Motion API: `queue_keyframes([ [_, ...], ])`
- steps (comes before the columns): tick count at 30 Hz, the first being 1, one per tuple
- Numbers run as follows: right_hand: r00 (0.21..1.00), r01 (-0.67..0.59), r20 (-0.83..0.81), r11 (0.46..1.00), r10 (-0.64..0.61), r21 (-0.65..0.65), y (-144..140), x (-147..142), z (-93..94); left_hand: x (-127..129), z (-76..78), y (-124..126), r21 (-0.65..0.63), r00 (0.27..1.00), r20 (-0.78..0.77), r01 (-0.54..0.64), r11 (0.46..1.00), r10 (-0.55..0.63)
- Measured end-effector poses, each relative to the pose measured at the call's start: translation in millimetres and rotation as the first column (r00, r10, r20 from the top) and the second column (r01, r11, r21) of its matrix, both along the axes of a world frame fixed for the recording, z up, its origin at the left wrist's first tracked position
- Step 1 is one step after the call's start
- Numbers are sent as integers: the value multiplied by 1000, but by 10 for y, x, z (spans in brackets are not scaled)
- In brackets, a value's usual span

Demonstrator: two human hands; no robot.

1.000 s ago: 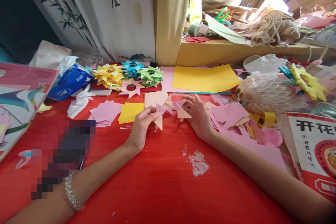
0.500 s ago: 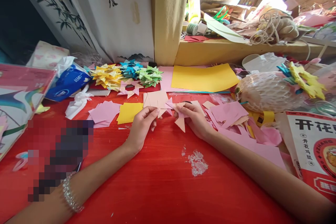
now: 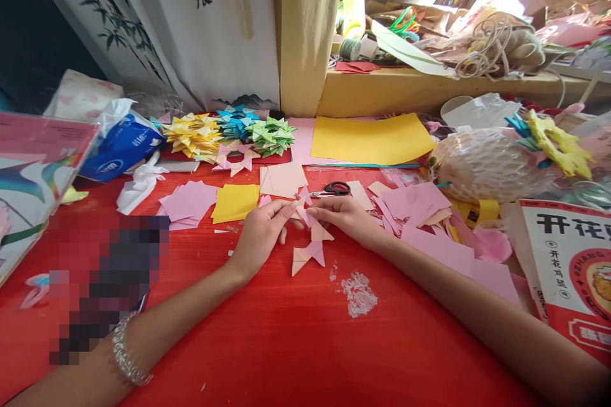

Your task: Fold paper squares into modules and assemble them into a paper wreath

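- Right now both hands are mid-frame, fingertips nearly meeting over the red table (image 3: 238,343).
- Left hand (image 3: 260,235): thumb and index finger pinched together, no gap, on the upper end of a folded paper chain (image 3: 321,232); other fingers curled under, partly hidden.
- Right hand (image 3: 347,219): thumb and index finger brought together at the same end, touching the pink part; remaining fingers bent, tips mostly out of sight, can't tell their exact spread.
- Chain: pink and peach pointed pieces, center of frame, hanging or lying below the fingertips toward the viewer. Lowest piece sits lower than both hands; can't tell if it touches the table.
- Scissors (image 3: 337,188), black handles, just beyond the right hand.
- Peach squares (image 3: 282,178) just past the fingertips; yellow squares (image 3: 236,203) and pink squares (image 3: 188,205) to their left.
- Loose pink sheets (image 3: 415,206) right of center, near the right forearm.
- Pink-and-peach ring (image 3: 236,167) upper center-left, in front of folded stacks: yellow stack (image 3: 193,137), blue stack (image 3: 237,122), green stack (image 3: 273,137).
- Large yellow sheet (image 3: 372,138) upper center-right.
- Clear scraps (image 3: 359,294) on the table, lower center-right.
- Beaded bracelet (image 3: 128,353) on left forearm, lower left.
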State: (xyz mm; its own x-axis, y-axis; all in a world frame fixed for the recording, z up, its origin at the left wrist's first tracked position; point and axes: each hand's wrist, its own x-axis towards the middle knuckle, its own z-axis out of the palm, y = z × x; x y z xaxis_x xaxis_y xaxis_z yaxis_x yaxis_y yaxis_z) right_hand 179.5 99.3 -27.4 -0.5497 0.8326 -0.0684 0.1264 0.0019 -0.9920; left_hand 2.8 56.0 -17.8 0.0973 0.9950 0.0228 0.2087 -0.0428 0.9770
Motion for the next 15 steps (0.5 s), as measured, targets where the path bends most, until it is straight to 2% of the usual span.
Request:
queue_keyframes([
  [10,997,-13,76,988,1,151,4,21,13,-1,-36,17,-5,997,-75,30,1000,-31],
  [15,998,19,61,993,-26,112,-25,5,40,4,-3,8,-4,995,-62,79,997,-80],
])
